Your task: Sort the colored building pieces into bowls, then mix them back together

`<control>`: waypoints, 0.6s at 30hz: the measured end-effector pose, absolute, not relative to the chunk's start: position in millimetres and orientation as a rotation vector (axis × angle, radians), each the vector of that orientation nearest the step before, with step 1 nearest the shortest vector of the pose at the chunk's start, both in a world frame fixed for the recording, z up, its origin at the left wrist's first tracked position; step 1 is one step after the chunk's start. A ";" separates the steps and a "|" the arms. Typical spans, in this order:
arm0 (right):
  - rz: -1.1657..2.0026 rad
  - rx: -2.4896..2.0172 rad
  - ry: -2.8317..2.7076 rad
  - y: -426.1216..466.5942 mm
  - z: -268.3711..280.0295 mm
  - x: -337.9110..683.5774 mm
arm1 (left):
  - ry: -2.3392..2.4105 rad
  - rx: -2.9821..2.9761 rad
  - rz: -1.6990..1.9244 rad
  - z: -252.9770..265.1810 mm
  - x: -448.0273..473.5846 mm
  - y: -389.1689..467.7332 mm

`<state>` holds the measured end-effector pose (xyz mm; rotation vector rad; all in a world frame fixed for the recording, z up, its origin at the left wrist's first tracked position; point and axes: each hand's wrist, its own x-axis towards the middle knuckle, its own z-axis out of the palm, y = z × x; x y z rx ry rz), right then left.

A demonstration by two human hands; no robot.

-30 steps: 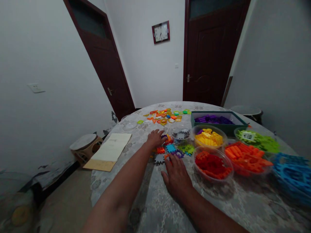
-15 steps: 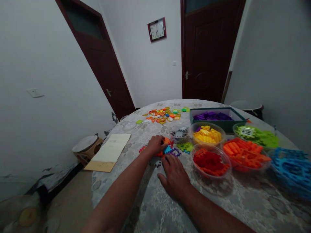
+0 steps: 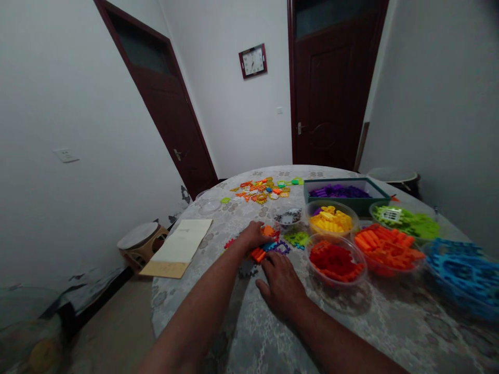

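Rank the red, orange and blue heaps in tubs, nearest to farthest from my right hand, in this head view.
1. Red heap, just right of your right hand.
2. Orange heap, farther right, beyond the red.
3. Blue heap, at the view's right edge.

Two hands point(image 3: 253, 236) point(image 3: 283, 281), six clear tubs point(image 3: 287, 225) point(image 3: 333, 235) point(image 3: 365, 259) point(image 3: 390, 271) point(image 3: 432, 237) point(image 3: 448, 288), one green box point(image 3: 371, 206)

On your desk point(image 3: 263, 332) you also count one paper pad point(image 3: 179, 241); beyond, two doors point(image 3: 167, 109) point(image 3: 333, 88) and one wall clock point(image 3: 253, 61). Your loose pieces point(image 3: 295, 238) are too jumbled to number.
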<state>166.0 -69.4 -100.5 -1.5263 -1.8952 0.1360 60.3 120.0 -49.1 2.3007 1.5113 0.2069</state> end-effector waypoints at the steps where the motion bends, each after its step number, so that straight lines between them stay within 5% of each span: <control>1: 0.144 -1.532 -1.893 -69.4 -100.4 165.9 | 1.491 2.306 0.197 -48.7 63.5 122.3; 18: 0.199 -1.509 -1.888 -69.6 -93.8 168.3 | 1.281 2.205 0.159 -24.7 64.7 121.0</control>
